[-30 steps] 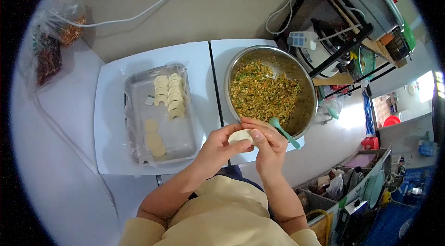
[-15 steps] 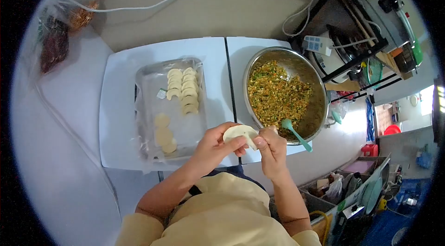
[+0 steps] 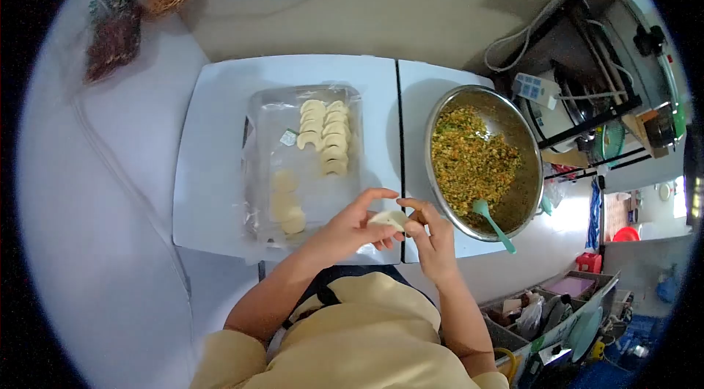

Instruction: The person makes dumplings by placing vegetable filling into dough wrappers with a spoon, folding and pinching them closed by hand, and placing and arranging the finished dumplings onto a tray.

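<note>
Left hand (image 3: 353, 233), right hand (image 3: 434, 242): both pinching folded wrapper (image 3: 389, 219); change: index fingers (image 3: 421, 205) now raised above it; meaning: fold apparently being regripped

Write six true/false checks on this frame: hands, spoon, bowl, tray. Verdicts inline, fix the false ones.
1. The left hand holds a folded wrapper. True.
2. The spoon rests in the bowl, handle over the rim. True.
3. The right hand grips the spoon. False: the right hand is at the wrapper's edge.
4. Dumplings sit in two rows in the tray. True.
5. The tray is right of the bowl. False: it's left.
6. The bowl is empty. False: it holds chopped filling.
</note>
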`<state>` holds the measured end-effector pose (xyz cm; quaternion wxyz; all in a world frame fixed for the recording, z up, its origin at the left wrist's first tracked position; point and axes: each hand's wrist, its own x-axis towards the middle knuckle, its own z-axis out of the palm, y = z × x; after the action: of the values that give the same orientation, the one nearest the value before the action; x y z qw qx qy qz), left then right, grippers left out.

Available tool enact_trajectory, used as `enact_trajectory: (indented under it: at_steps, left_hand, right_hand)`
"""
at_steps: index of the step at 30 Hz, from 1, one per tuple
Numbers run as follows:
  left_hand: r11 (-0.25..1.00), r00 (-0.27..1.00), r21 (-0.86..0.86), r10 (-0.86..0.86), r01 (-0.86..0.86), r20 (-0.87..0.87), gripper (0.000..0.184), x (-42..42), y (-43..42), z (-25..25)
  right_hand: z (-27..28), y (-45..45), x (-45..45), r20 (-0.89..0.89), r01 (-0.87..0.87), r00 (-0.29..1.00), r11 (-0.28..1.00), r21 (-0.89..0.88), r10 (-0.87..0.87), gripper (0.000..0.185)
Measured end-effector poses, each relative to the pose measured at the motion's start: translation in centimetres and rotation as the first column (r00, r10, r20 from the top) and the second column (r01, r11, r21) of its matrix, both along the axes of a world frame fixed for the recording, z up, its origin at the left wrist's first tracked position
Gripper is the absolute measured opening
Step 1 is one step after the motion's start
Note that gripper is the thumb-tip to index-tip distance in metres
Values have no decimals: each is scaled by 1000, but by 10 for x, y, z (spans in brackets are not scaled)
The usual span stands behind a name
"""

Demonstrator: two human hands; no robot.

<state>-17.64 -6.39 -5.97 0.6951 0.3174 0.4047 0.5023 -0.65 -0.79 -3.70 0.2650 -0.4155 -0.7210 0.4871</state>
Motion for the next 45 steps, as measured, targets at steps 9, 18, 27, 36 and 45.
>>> enact_trajectory:
  at_steps: [9, 18, 27, 36, 45]
  left_hand:
    - [956, 513, 240, 292, -167, -807, 37, 21, -12, -51]
    - [782, 787, -152, 558, -605, -263, 29, -1, 1, -106]
    - [636, 163, 328, 587, -699, -793, 19, -28, 25, -140]
    - [630, -72, 388, 466, -672, -882, 22, -25, 37, -148]
    - [728, 153, 277, 464, -628, -872, 20, -91, 14, -128]
  right_hand:
    - [-64, -9, -36, 370, -188, 929, 829, 527, -25, 17]
    - [-83, -28, -45, 429, -306, 903, 706, 639, 3, 40]
    - [-57, -31, 15, 298, -146, 954, 872, 466, 0, 30]
    - [-47, -41, 61, 303, -46, 950, 926, 374, -76, 30]
    - [-33, -32, 137, 11, 395, 907, 859, 326, -421, 25]
